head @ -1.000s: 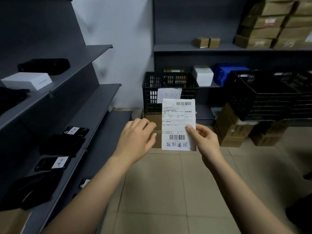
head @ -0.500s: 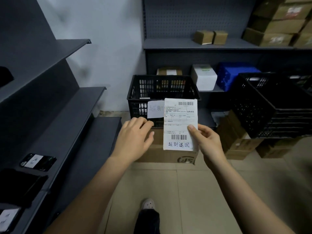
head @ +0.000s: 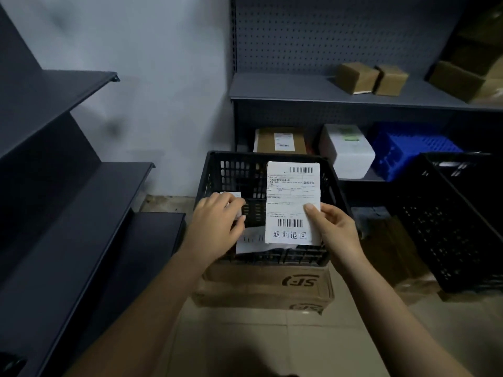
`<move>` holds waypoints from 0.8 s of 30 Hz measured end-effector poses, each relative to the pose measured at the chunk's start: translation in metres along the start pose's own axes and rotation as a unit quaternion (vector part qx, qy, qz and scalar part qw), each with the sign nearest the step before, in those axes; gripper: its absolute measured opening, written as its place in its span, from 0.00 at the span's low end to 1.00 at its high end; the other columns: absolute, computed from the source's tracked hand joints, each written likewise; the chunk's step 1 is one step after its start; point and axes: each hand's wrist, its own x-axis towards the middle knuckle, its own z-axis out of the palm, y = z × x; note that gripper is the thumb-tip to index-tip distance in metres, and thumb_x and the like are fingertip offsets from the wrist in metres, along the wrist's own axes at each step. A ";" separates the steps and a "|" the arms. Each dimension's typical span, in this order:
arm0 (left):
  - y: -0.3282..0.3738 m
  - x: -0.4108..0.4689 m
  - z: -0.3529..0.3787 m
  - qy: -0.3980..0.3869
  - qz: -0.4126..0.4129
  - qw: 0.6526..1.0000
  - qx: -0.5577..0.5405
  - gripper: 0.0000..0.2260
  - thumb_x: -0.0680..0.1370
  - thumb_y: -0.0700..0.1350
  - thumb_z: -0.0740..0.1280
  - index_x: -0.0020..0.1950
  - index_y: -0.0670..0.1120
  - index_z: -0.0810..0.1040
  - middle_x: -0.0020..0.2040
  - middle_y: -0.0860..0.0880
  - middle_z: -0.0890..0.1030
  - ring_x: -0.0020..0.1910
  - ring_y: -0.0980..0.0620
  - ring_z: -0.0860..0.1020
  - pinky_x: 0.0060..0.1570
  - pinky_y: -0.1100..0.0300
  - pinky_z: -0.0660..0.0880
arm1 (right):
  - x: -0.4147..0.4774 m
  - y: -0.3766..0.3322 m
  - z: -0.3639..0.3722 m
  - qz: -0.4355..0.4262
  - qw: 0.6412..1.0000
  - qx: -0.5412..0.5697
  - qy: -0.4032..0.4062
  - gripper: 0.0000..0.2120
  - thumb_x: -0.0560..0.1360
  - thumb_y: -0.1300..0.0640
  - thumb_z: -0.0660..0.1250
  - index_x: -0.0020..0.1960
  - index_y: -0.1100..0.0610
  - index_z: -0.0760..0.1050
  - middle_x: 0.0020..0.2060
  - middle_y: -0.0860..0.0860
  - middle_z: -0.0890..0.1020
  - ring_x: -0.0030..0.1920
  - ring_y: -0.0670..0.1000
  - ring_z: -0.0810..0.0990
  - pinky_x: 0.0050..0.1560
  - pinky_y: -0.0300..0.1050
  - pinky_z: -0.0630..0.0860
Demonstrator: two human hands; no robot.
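Closing on the one black crate (head: 239,156), the person had brought the single shipping label (head: 292,197), pinched upright by the right hand (head: 334,229), over the crate's front wall, probably for dropping in. The left hand (head: 217,227) had reached the crate's paper tag (head: 249,242); whether it pinched the tag could not be told. Two SF cartons (head: 266,278) lay stacked beneath.
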 end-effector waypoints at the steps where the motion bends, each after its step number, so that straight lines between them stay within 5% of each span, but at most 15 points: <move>1: -0.008 0.011 0.010 -0.001 0.000 1.000 -0.001 0.10 0.74 0.43 0.71 0.54 0.44 0.80 0.47 0.48 0.79 0.45 0.47 0.77 0.44 0.53 0.74 | 0.019 0.001 0.003 0.004 1.000 -0.005 -0.003 0.15 0.74 0.52 0.72 0.56 0.58 0.79 0.46 0.53 0.86 0.47 0.52 0.86 0.52 0.53 0.82; 15: -0.066 0.127 0.149 -0.105 -0.100 0.989 0.030 0.14 0.73 0.45 0.69 0.56 0.44 0.79 0.48 0.47 0.79 0.44 0.47 0.77 0.42 0.54 0.75 | 0.252 0.063 0.040 0.164 0.986 0.000 -0.043 0.13 0.71 0.57 0.76 0.50 0.63 0.79 0.46 0.60 0.85 0.49 0.60 0.84 0.55 0.56 0.80; 19: -0.082 0.138 0.189 -0.156 -0.117 0.980 0.043 0.14 0.71 0.45 0.73 0.55 0.44 0.79 0.46 0.47 0.79 0.42 0.46 0.77 0.40 0.54 0.74 | 0.286 0.097 0.048 0.204 0.978 -0.025 -0.041 0.11 0.72 0.58 0.75 0.49 0.62 0.79 0.45 0.59 0.85 0.42 0.54 0.84 0.46 0.46 0.81; 24: -0.110 0.140 0.245 -0.260 -0.129 0.955 0.057 0.14 0.68 0.46 0.75 0.51 0.45 0.80 0.44 0.47 0.80 0.42 0.46 0.79 0.38 0.52 0.76 | 0.325 0.151 0.063 0.254 0.963 -0.086 -0.023 0.19 0.69 0.54 0.78 0.55 0.63 0.78 0.47 0.57 0.84 0.48 0.55 0.84 0.56 0.53 0.80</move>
